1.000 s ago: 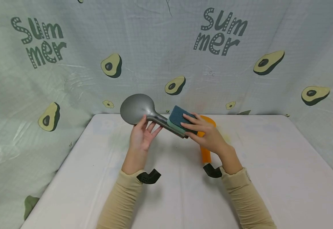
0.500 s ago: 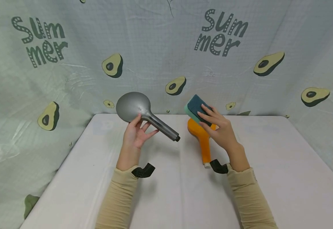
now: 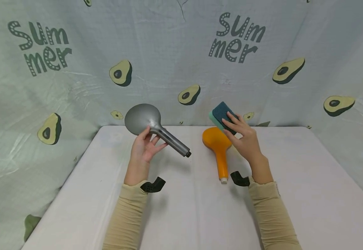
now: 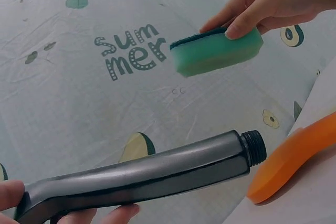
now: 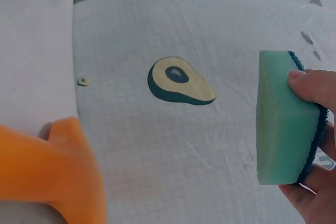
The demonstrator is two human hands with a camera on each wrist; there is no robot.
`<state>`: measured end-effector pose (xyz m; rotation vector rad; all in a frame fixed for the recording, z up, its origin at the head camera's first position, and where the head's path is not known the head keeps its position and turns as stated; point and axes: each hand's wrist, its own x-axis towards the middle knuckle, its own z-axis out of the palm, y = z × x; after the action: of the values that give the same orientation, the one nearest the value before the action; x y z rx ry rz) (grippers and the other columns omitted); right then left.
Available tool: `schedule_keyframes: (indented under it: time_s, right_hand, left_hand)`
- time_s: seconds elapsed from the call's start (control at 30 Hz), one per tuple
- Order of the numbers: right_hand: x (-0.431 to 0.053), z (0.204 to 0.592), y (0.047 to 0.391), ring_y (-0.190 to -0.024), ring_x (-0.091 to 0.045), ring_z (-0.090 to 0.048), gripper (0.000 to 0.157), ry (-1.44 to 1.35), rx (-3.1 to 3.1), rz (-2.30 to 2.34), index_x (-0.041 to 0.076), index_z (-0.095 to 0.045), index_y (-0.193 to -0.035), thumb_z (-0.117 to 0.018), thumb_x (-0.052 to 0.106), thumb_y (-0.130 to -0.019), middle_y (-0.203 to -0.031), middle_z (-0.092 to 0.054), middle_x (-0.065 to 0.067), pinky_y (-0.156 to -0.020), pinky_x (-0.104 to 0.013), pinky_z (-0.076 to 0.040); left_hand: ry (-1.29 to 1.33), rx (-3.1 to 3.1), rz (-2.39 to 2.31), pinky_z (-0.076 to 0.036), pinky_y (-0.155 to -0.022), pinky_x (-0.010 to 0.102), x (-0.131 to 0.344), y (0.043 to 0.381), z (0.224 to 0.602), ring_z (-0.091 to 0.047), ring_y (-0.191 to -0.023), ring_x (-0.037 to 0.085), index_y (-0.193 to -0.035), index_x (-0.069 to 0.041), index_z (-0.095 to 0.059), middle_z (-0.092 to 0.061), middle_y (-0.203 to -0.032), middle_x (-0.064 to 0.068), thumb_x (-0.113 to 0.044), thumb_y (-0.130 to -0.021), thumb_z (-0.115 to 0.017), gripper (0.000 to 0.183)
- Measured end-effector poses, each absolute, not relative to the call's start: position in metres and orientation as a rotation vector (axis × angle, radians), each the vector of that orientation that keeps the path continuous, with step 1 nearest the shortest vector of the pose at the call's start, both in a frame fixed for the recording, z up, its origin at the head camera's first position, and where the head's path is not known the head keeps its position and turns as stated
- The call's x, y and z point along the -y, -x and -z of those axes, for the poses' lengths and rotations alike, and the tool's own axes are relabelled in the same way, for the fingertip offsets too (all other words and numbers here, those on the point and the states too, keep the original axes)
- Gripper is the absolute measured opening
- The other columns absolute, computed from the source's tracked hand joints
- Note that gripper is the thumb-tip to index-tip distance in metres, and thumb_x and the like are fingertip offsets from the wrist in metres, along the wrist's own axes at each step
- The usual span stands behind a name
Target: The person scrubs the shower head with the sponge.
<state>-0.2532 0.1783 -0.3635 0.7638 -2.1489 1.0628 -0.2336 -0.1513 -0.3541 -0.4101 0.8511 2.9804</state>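
Note:
A grey shower head (image 3: 142,118) is raised above the table's far left part, its round back toward the head camera. My left hand (image 3: 143,149) holds it at the neck, thumb on the near side and fingers beneath. Its handle slants down to the right, ending in a black threaded end (image 4: 254,148). To the right, my right hand (image 3: 245,139) pinches a sponge (image 3: 223,116) with a dark teal scouring side and a light green foam side (image 5: 286,124). The sponge is in the air, apart from the grey shower head.
An orange shower head (image 3: 219,149) lies on the white table (image 3: 175,215) below the sponge, its handle pointing toward me. Behind the table hangs a pale curtain (image 3: 156,52) printed with avocados and lettering. Each wrist carries a black camera mount (image 3: 153,185).
The sponge was against the grey shower head's handle; my right hand has lifted it off, up and to the right. My left hand has moved slightly left with the grey shower head.

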Motion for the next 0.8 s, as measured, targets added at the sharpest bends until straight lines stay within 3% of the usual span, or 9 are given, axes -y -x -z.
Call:
schedule_keyframes:
  time_s: [0.1,0.2,0.27,0.33,0.4,0.47,0.7,0.8]
  right_hand:
    - [-0.181,0.366,0.254,-0.141,-0.048,-0.039,0.040,-0.726,2.153,-1.068,-0.004,-0.069,-0.128,-0.076,-0.006,-0.088,-0.144,-0.055,-0.022,-0.115,-0.062,-0.028]
    - [-0.184,0.367,0.256,-0.141,-0.050,-0.038,0.039,-0.681,2.154,-1.075,-0.004,-0.069,-0.128,-0.075,-0.005,-0.089,-0.144,-0.055,-0.022,-0.114,-0.062,-0.029]
    - [-0.186,0.368,0.257,-0.142,-0.050,-0.038,0.038,-0.647,2.160,-1.075,-0.003,-0.069,-0.128,-0.075,-0.004,-0.090,-0.145,-0.054,-0.021,-0.114,-0.063,-0.030]
    - [-0.189,0.370,0.259,-0.142,-0.051,-0.037,0.039,-0.611,2.171,-1.066,-0.002,-0.068,-0.129,-0.075,-0.002,-0.091,-0.146,-0.054,-0.020,-0.113,-0.064,-0.030]
    - [-0.191,0.371,0.260,-0.142,-0.052,-0.036,0.039,-0.588,2.181,-1.051,-0.002,-0.068,-0.130,-0.075,-0.001,-0.091,-0.146,-0.053,-0.020,-0.113,-0.065,-0.029]
    - [-0.193,0.373,0.261,-0.141,-0.053,-0.036,0.039,-0.576,2.193,-1.032,-0.002,-0.068,-0.130,-0.075,0.000,-0.091,-0.146,-0.053,-0.020,-0.112,-0.066,-0.029]
    - [-0.196,0.377,0.263,-0.140,-0.054,-0.037,0.040,-0.537,2.215,-0.964,-0.001,-0.067,-0.132,-0.074,0.000,-0.092,-0.146,-0.053,-0.021,-0.113,-0.065,-0.028]
    - [-0.198,0.378,0.264,-0.139,-0.053,-0.039,0.043,-0.501,2.195,-0.912,-0.001,-0.065,-0.135,-0.072,0.000,-0.093,-0.146,-0.053,-0.021,-0.113,-0.064,-0.029]
  left_hand:
    - [0.383,-0.898,-2.941,-0.023,-0.113,0.067,0.151,0.234,0.358,-0.071,-0.097,0.026,-0.146,-0.015,-0.039,-0.055,-0.133,0.002,-0.009,-0.106,-0.052,0.042]
    - [0.366,-1.032,-2.905,-0.038,-0.108,0.061,0.151,0.235,0.362,-0.067,-0.102,0.022,-0.149,-0.018,-0.038,-0.054,-0.131,0.002,0.003,-0.103,-0.052,0.052]
    - [0.379,-1.123,-2.886,-0.050,-0.098,0.053,0.152,0.235,0.365,-0.065,-0.104,0.019,-0.152,-0.019,-0.038,-0.054,-0.128,0.002,0.009,-0.100,-0.052,0.060]
    - [0.393,-1.194,-2.864,-0.056,-0.086,0.046,0.153,0.236,0.366,-0.065,-0.104,0.018,-0.154,-0.019,-0.036,-0.055,-0.126,0.003,0.011,-0.099,-0.052,0.064]
    - [0.413,-1.232,-2.850,-0.056,-0.078,0.041,0.155,0.236,0.368,-0.065,-0.103,0.017,-0.155,-0.017,-0.036,-0.055,-0.124,0.003,0.012,-0.100,-0.052,0.064]
    - [0.441,-1.252,-2.842,-0.056,-0.079,0.040,0.157,0.237,0.369,-0.065,-0.102,0.016,-0.154,-0.016,-0.036,-0.057,-0.121,0.003,0.012,-0.100,-0.052,0.063]
    - [0.519,-1.238,-2.827,-0.043,-0.103,0.048,0.165,0.238,0.368,-0.065,-0.101,0.016,-0.133,-0.012,-0.050,-0.064,-0.107,0.001,0.009,-0.100,-0.055,0.039]
    - [0.538,-1.230,-2.823,-0.039,-0.106,0.049,0.169,0.238,0.368,-0.064,-0.102,0.016,-0.123,-0.011,-0.052,-0.065,-0.103,0.000,0.007,-0.101,-0.055,0.028]
